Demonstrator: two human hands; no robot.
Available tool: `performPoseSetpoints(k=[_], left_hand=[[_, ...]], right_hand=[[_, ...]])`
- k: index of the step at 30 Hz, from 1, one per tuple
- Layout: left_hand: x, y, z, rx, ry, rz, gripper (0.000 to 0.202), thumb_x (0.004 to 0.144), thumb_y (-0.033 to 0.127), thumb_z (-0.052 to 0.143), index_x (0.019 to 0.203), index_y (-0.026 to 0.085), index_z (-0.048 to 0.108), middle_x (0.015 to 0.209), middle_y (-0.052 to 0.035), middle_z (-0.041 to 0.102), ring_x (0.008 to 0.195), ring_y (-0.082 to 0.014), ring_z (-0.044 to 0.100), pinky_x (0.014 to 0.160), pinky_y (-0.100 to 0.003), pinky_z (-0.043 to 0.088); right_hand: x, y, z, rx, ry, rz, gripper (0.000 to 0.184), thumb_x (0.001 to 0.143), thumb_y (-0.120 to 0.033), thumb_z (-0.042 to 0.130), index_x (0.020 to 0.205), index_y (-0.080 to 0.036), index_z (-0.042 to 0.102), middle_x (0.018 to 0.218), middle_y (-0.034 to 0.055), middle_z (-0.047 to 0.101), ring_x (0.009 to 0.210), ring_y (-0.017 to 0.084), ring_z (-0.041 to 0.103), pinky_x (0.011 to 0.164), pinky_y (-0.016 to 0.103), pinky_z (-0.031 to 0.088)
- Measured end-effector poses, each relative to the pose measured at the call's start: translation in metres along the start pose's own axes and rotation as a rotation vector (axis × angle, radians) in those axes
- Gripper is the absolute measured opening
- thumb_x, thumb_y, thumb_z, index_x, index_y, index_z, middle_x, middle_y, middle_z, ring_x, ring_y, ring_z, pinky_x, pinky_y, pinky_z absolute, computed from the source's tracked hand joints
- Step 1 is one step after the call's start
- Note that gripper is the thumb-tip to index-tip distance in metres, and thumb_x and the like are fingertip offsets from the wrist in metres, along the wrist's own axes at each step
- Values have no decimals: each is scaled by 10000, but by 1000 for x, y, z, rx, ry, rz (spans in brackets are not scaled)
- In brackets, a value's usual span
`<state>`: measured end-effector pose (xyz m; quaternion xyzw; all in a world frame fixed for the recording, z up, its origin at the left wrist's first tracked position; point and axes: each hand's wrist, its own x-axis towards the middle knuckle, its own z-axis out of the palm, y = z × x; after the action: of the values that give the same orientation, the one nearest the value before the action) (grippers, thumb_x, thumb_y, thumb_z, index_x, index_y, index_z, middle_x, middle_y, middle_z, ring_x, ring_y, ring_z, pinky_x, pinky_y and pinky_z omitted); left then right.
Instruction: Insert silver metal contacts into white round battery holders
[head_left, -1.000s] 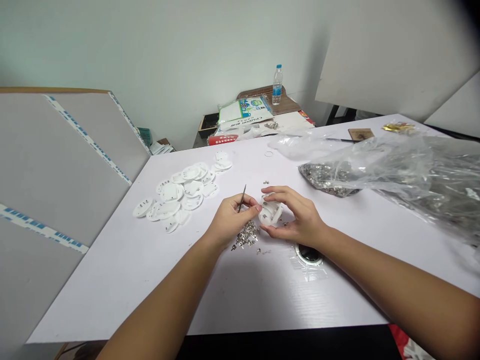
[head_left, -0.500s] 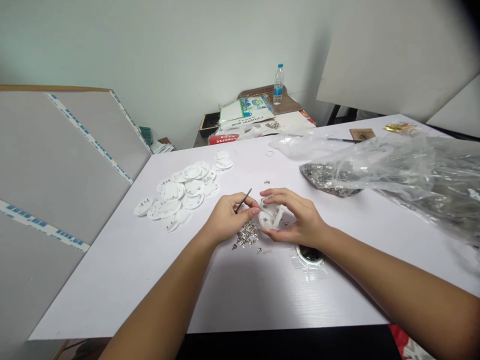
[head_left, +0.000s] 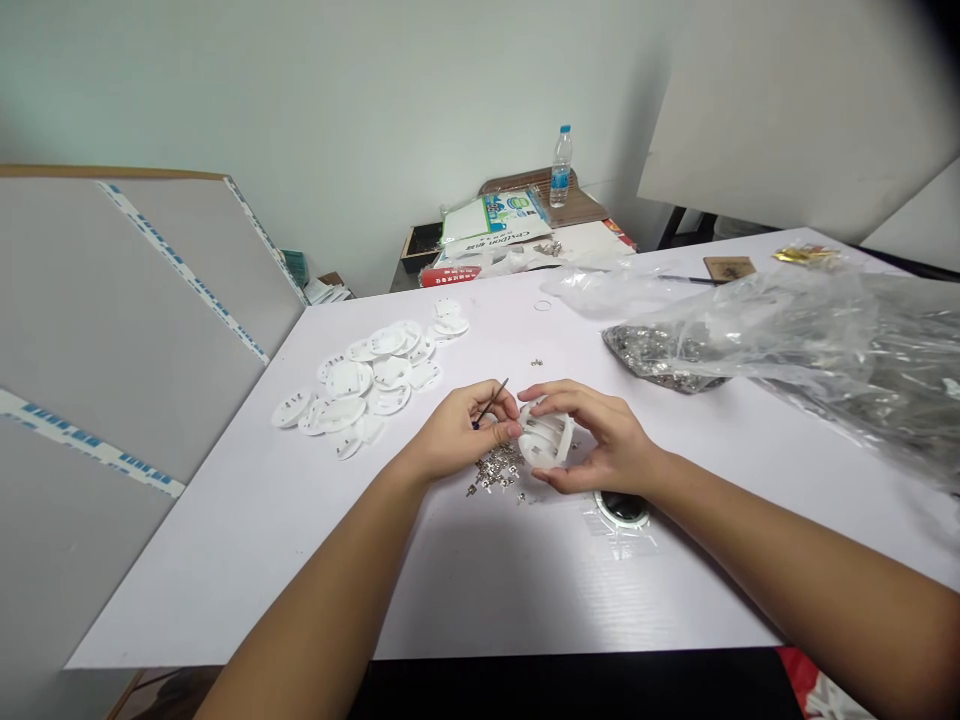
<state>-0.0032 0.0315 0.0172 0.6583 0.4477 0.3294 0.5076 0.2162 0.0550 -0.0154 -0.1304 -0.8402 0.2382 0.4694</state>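
My right hand point(head_left: 596, 435) is curved round the edges of a round white plastic part point(head_left: 546, 440), held a little above the table. My left hand point(head_left: 472, 428) is closed, with a thin dark rod-like tool point(head_left: 491, 402) sticking up from between its fingers. Its thumb and fingertip meet at the white part's left edge; anything pinched there is too small to make out. Below my hands lies a pile of small metal pieces point(head_left: 499, 468). To the left, several round white plastic parts point(head_left: 349, 380) lie in a loose heap.
A clear plastic bag of metal pieces point(head_left: 667, 355) spreads over the right side. Near my right wrist, a round black-and-white item point(head_left: 622, 508) is taped to the table point(head_left: 480, 600). A water bottle point(head_left: 560, 170) stands at the back; a grey panel point(head_left: 135, 290) borders the left.
My right hand has tilted the white part slightly, so more of its inside shows. My left hand stays at its edge with the tool. The whole view has shifted slightly.
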Motion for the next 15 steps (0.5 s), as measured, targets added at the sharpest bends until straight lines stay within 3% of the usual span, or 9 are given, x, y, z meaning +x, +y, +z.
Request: performPoseSetpoints(k=[5,11,15], left_hand=[[0,-4,0,-61,-26,-48,273,771,355,752,877,146,612,671,11,538,585,-76,430,578,-214,354],[-2,0,0,63,0,-47,264,824,392,690,882,139,645,717,-31,641,572,-79,417,561,-216,342],[-4,5,2,168,39,-59,251,837,402,666,862,153,654,587,33,511,529,-71,337,530,-210,298]], right_hand=[[0,0,-1,42,8,11,641,658,-267,844,1221,-223,541,1208,134,620,1140,269,606,949,438,537],[2,-1,-3,-31,15,-43,597,678,-280,831,1195,-181,549,1178,144,637,1119,254,615,929,420,535],[3,-1,-4,-60,9,-52,579,686,-284,827,1182,-169,552,1182,148,636,1118,247,616,935,410,534]])
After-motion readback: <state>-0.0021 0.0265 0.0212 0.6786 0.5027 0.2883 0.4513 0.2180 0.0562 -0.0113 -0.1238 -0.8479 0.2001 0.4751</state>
